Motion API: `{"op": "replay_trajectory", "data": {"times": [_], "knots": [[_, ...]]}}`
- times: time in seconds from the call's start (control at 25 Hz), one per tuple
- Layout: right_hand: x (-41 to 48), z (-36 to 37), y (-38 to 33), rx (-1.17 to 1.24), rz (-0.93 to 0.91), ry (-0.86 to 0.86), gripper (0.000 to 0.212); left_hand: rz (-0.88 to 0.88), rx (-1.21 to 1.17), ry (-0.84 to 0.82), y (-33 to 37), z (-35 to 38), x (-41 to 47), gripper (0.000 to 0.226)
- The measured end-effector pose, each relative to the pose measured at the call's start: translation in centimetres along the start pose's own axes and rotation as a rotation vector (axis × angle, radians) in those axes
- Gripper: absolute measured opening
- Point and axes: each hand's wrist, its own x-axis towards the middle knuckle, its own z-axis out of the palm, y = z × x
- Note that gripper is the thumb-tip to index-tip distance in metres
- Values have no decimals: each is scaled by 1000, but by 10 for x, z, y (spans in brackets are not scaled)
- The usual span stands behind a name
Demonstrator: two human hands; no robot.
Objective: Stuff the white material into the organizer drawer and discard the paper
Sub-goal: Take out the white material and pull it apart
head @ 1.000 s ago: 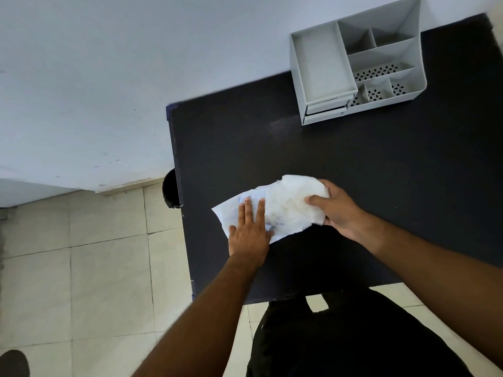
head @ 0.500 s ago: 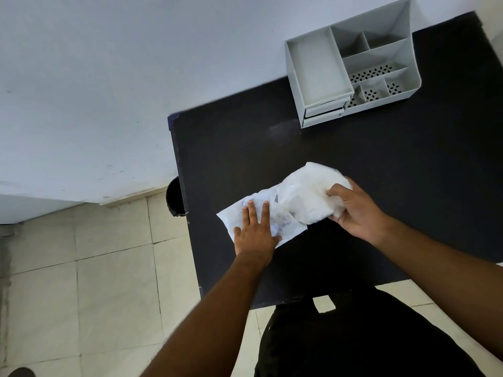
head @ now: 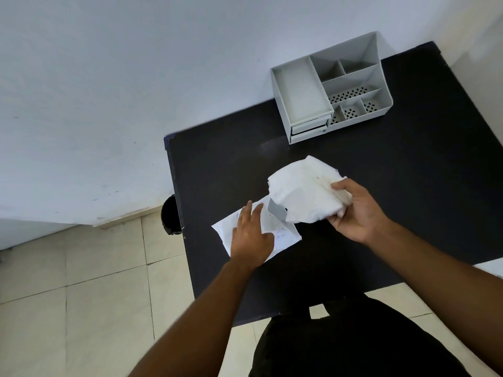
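Note:
A bunched wad of white material (head: 304, 190) hangs just above the black table (head: 408, 191), with my right hand (head: 356, 210) shut on its right side. A flat sheet of white paper (head: 283, 235) with faint print lies near the table's left front edge. My left hand (head: 251, 238) rests flat on it, fingers spread. The grey organizer (head: 329, 88) stands at the back of the table against the wall. It has open top compartments and two small drawers (head: 309, 129) at its front left, both pushed in.
A dark round bin (head: 171, 219) sits on the tiled floor beside the table's left edge. A pale wall runs behind the table. My dark-clothed body is close to the table's front edge.
My right hand has lifted the white material up and to the right, off the paper. My left hand stays pressed on the paper. The camera has shifted slightly.

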Motion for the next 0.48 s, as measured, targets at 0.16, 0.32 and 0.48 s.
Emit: {"op": "replay_trajectory", "data": {"times": [0.16, 0.32, 0.48], "knots": [[-10, 19, -4, -134, -31, -38, 45, -351, -1044, -43, 48, -35, 1, 34], [-18, 28, -5, -444, -158, -117, 60, -388, -1308, -157, 60, -53, 10, 44], [-29, 30, -8, -696, -339, -97, 93, -269, -1356, -86, 56, -60, 4, 24]]}}
